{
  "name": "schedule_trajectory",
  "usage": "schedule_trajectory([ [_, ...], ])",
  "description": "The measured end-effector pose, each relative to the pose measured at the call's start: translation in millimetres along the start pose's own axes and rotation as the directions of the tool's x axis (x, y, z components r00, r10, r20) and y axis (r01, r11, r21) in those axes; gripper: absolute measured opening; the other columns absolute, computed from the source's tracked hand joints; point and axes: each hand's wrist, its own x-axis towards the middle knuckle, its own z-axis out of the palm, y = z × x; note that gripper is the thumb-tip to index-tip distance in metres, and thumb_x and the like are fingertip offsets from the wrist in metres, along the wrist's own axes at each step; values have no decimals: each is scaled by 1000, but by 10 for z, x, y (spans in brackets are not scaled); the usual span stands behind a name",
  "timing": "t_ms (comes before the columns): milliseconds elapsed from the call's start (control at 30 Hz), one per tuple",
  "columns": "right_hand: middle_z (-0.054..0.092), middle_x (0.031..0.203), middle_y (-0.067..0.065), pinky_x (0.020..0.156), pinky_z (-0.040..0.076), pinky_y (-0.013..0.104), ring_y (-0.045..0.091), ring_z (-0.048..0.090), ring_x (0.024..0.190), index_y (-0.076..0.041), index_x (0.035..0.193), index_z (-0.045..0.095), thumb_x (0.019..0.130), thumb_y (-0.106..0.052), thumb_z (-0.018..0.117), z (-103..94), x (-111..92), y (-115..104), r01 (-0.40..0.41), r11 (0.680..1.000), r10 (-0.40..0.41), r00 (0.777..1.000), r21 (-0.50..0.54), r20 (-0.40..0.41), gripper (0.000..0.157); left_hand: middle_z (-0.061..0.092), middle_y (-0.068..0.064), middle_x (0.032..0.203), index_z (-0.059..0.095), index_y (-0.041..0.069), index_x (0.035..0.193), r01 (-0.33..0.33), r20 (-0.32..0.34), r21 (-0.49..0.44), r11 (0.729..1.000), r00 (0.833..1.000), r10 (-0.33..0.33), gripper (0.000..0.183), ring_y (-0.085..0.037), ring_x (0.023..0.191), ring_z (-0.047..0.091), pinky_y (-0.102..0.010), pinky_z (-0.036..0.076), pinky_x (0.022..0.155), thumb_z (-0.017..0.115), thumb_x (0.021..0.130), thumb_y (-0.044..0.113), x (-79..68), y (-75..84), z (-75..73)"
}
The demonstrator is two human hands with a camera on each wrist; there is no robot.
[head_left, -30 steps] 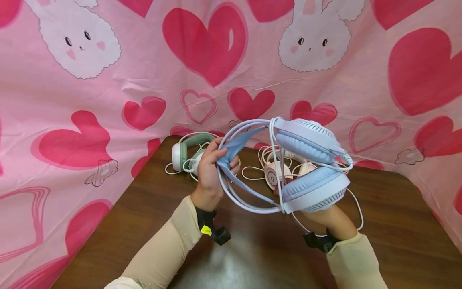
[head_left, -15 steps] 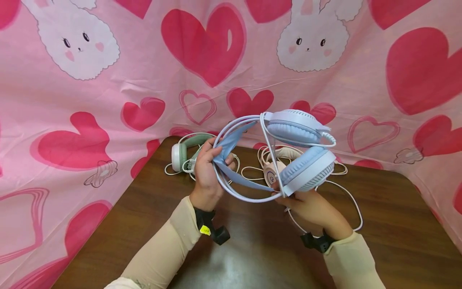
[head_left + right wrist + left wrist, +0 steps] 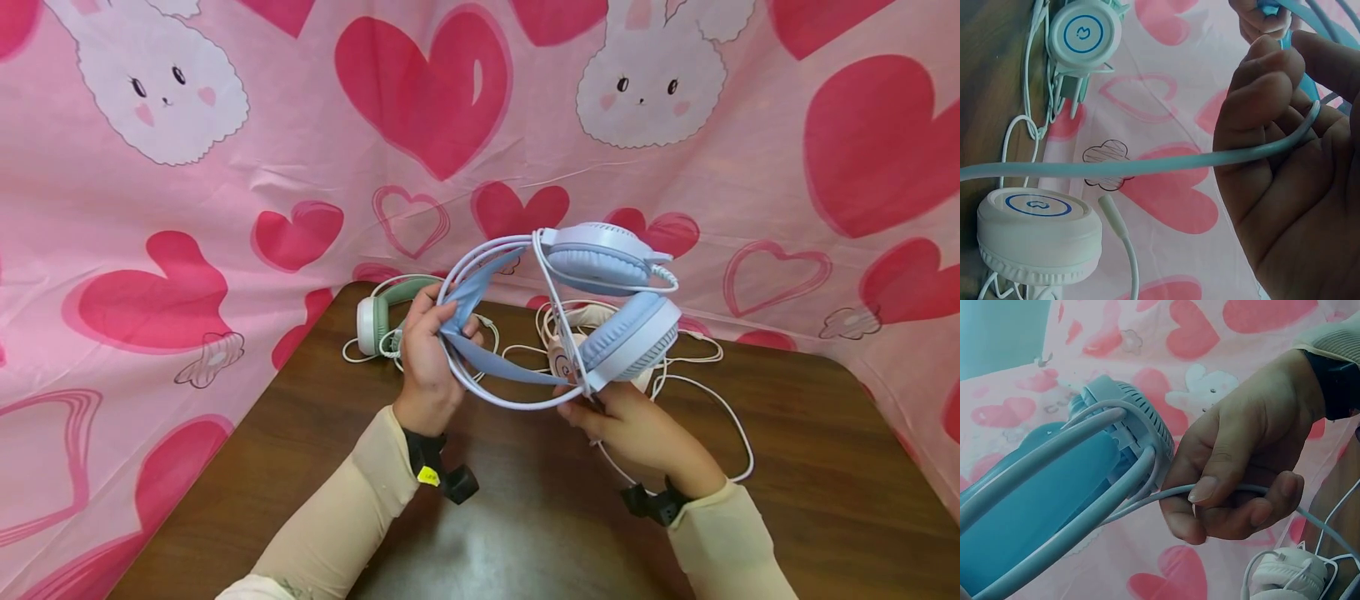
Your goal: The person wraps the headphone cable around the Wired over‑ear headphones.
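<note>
A pair of pale blue and white headphones [image 3: 630, 346] is held up over the table, ear cups to the right. My left hand [image 3: 431, 362] grips the top of the headband, thumb over the blue inner strap [image 3: 476, 292]. White cable is looped across the headband's two ends. At the lower ear cup, my right hand [image 3: 637, 425] holds the headphone cable [image 3: 1141, 503], pinched between thumb and fingers in the left wrist view. From there the cable [image 3: 1166, 165] runs out of the curled fingers in the right wrist view and down toward the table.
Green and white headphones [image 3: 366, 325] lie at the back left of the brown table [image 3: 517, 517]. Cream headphones [image 3: 1038, 240] lie behind the held pair, with loose white cables around them. A pink cloth [image 3: 300, 150] with hearts and rabbits hangs behind the table.
The headphones have shifted left and slightly up, turning a little. My right hand has come from behind the lower ear cup to the headband's lower end. My left hand has barely moved.
</note>
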Motion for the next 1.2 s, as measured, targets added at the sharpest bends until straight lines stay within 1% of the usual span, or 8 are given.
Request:
schedule_trajectory([
  [100,56,71,-8,56,49,28,8,55,56,-14,96,64,95,-21,63,8,-1,-15,-13,1000,14,1000,-13,25,7,45,-10,94,48,3,104,-26,-10,10,1000,1000,26,16,-15,56,41,-23,36,48,36,94,-1,3,4,1],
  [267,54,62,-11,55,47,27,7,55,55,-17,83,59,96,-24,61,10,1,-14,-18,998,20,999,-58,41,16,45,-10,90,50,3,102,-61,-11,8,998,998,61,18,-14,56,42,-22,35,47,36,93,-2,18,4,-10],
  [533,55,62,-11,56,49,27,9,57,55,-16,85,59,97,-25,61,-2,-5,-21,-13,999,16,998,-53,59,16,48,-12,89,52,2,102,-104,-7,45,994,994,105,18,-14,55,42,-22,36,46,38,92,-4,18,5,-14],
  [733,58,63,-7,52,52,30,11,59,54,-15,95,60,98,-25,60,7,1,-20,-17,1000,15,996,18,92,11,46,-10,87,50,-1,105,-165,3,78,983,986,165,17,-15,56,43,-23,38,47,39,92,-3,23,23,-25],
  [933,58,61,-6,49,52,32,10,59,52,-13,97,59,99,-25,57,15,12,-18,7,1000,-10,992,29,127,13,49,-9,91,53,3,101,-206,19,106,973,979,205,18,-16,57,43,-23,37,48,39,93,-3,48,29,-48],
  [1033,58,61,-6,49,52,32,11,60,52,-15,97,59,99,-26,57,9,9,-21,-20,1000,18,989,14,146,11,53,-10,96,53,1,100,-238,30,126,963,971,236,17,-16,57,43,-22,37,47,39,92,-4,58,27,-56],
  [1133,59,61,-5,48,52,34,13,61,51,-16,99,59,99,-26,58,2,9,-23,-49,999,47,985,10,165,11,56,-10,98,55,0,99,-283,34,153,947,959,281,17,-15,56,44,-21,38,46,41,90,-5,77,32,-61],
  [1200,59,61,-5,47,52,33,14,61,51,-17,99,59,99,-28,57,1,10,-26,-60,998,59,983,2,174,12,55,-11,93,56,1,98,-308,34,171,936,951,307,18,-14,56,45,-21,38,47,43,88,-6,91,40,-66],
])
